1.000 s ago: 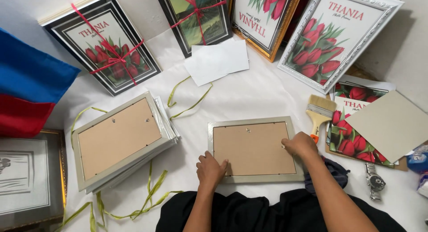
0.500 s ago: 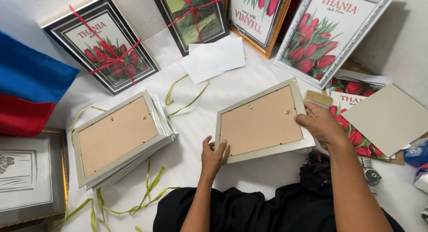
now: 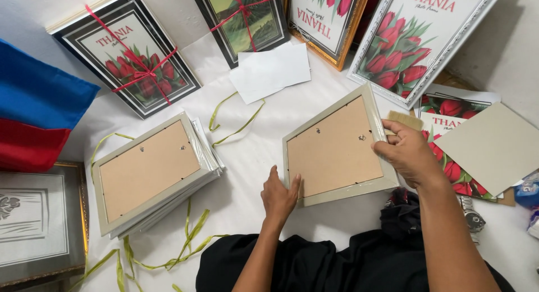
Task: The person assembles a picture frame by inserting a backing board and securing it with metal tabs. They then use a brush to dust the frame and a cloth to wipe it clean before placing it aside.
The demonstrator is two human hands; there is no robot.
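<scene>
On a white-covered work surface (image 3: 168, 253), a person dressed in black handles a grey picture frame (image 3: 335, 149) that lies back-side up, its brown backing board showing and its body turned at an angle. The left hand (image 3: 279, 194) rests flat at the frame's lower left corner, fingers spread open against the edge and clasping nothing. The right hand (image 3: 408, 152) is closed around the frame's right edge, fingers curled over the rim, and just beyond the knuckles lies a small brush (image 3: 404, 120) with pale bristles.

To the left, well apart from the hands, sits a stack of frames (image 3: 151, 171), also face down, with loose green ribbon (image 3: 191, 236) trailing beneath and beside it. Sheets of white paper (image 3: 272, 72) lie above the held frame. Along the far edge, several framed tulip prints lean or lie: a black-framed print tied with red ribbon (image 3: 132, 53), a second dark frame with red ribbon (image 3: 241, 20), a gold-edged frame (image 3: 328, 17) and a silver-framed tulip print (image 3: 418, 39). A grey card (image 3: 494, 146) lies at the right over loose tulip pictures, with a wristwatch (image 3: 473, 219) near the person's right forearm. Blue and red cloth (image 3: 33, 112) fills the left side, above a frame holding a grey drawing (image 3: 36, 219).
</scene>
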